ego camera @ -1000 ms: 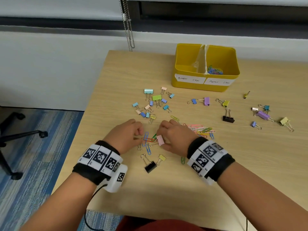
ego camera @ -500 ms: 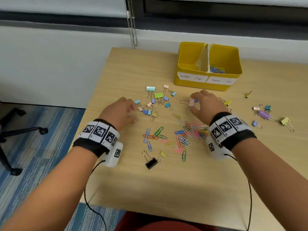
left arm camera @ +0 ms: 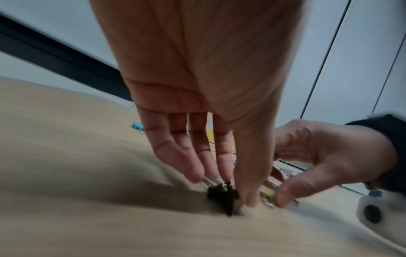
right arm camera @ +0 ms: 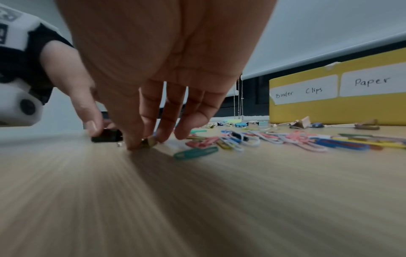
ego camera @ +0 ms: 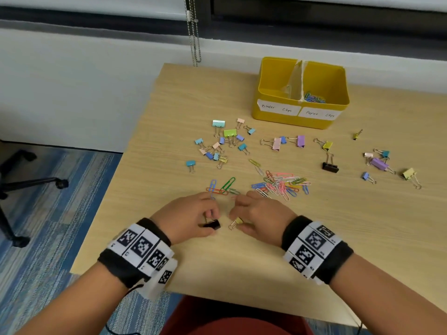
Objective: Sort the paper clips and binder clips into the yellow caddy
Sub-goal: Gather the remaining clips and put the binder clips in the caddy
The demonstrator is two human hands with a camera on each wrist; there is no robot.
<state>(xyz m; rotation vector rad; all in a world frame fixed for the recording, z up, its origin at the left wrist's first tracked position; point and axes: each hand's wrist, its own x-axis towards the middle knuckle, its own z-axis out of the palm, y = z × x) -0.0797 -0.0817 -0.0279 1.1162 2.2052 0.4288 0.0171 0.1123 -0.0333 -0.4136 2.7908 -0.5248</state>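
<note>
Now both hands are down at the near edge of the table [ego camera: 362, 238], well short of the yellow caddy [ego camera: 300, 117] at the far side. The left hand [ego camera: 186, 220] has thumb and fingers pinched on the black binder clip [ego camera: 212, 224], which sits on the wood right under its fingertips, wire handles running away from the caddy's side toward the palm as far as I can tell. Just beside it, on the side nearer the caddy's "Paper Clips" label, the right hand [ego camera: 258, 217] has thumb and forefinger closed on the small yellow binder clip [ego camera: 237, 222], its wire loop pointing toward the black clip.

That's the relation to watch: each clip lies directly below its own hand, so I'd judge a straight lift, then a long carry forward to the caddy's left compartment, labelled "Binder Clips". That compartment looks bare; a few paper clips already sit in the other.

Between hands and caddy lie the paper clip pile [ego camera: 280, 184] and scattered binder clips [ego camera: 225, 143]. Beyond the caddy: a wall, a blind with its bead chain [ego camera: 194, 39]. Left of the table, blue carpet and a chair base [ego camera: 31, 187].
</note>
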